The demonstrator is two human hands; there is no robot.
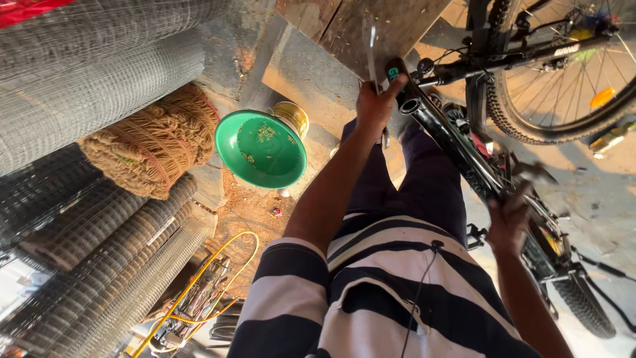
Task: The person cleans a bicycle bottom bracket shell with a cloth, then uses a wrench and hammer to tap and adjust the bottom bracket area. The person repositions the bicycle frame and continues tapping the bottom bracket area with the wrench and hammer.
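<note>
A black bicycle frame (457, 149) slants across in front of my dark trousers, its open tube end (409, 106) close to my left hand. My left hand (376, 105) is closed around a slim flat metal tool (371, 50) that sticks up from the fist, right beside that tube end. My right hand (510, 222) rests on the frame lower down; it is blurred, with the fingers curled onto the tube. A spoked wheel with a knobbly tyre (563, 86) fills the upper right, and a second tyre (586, 305) lies at the lower right.
A green bowl (262, 147) sits on the ground left of my legs, with a spool of yellow wire (293, 116) behind it. Rolls of wire mesh (99, 86) and a coil of brown rope (156, 142) fill the left side. A yellow cable (218, 278) loops below.
</note>
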